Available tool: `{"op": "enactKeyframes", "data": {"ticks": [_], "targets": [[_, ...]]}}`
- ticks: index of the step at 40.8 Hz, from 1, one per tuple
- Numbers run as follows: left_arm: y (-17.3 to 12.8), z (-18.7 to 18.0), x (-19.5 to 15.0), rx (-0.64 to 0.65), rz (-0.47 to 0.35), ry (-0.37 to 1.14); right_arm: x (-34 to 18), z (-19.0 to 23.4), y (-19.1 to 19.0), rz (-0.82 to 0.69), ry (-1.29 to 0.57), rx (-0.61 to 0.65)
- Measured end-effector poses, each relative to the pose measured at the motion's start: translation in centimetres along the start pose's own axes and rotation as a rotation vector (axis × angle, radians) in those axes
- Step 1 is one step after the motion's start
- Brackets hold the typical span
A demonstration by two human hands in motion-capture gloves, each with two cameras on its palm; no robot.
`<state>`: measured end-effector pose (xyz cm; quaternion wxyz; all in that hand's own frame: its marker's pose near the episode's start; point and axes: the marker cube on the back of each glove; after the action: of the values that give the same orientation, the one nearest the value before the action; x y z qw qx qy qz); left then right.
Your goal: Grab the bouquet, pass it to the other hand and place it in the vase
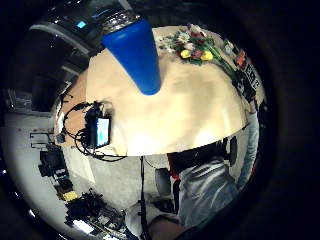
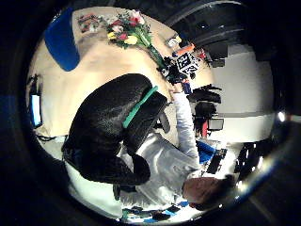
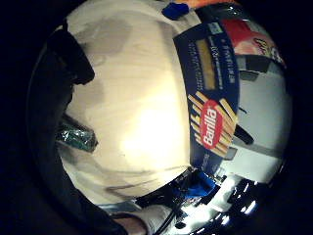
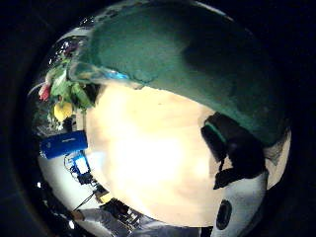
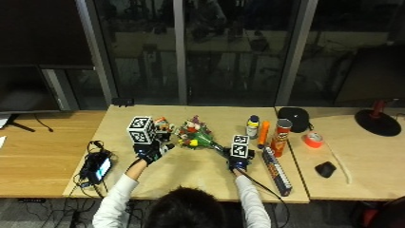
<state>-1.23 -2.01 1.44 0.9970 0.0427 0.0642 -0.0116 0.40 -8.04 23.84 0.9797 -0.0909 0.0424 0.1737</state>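
Right hand gripping bouquet stems mid-table, left hand spread open over bare tabletop.

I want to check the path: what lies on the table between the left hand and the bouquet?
In the outside view nothing: only bare table separates the left hand from the bouquet.

Overhead light falls on the pale wooden table as we work beside dark night windows that mirror the room. In our palm views, glare whitens the tabletop into blown-out patches, the scenes bend hard toward black circular rims, and the green bouquet wrapping close to the right thumb-side lens blurs out of focus in shadow.
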Motion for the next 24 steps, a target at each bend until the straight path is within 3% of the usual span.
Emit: {"op": "enactKeyframes", "data": {"ticks": [8, 14, 17, 24], "targets": [[0.1, 0.2, 0.4, -0.022, 0.012, -0.008, 0.1, -0.7, -0.7, 0.056, -0.101, 0.057], [0.2, 0.0, 0.2, -0.063, 0.007, 0.023, 0.5, -0.8, -2.1, 0.104, -0.233, 0.329], [0.7, -0.6, 0.2, -0.103, 0.02, 0.058, 0.6, -1.7, -2.6, 0.097, -0.331, 0.404], [0.8, -2.6, 0.5, -0.077, 0.042, 0.175, -1.3, -6.6, -0.1, 0.052, -0.719, 0.314]]}}
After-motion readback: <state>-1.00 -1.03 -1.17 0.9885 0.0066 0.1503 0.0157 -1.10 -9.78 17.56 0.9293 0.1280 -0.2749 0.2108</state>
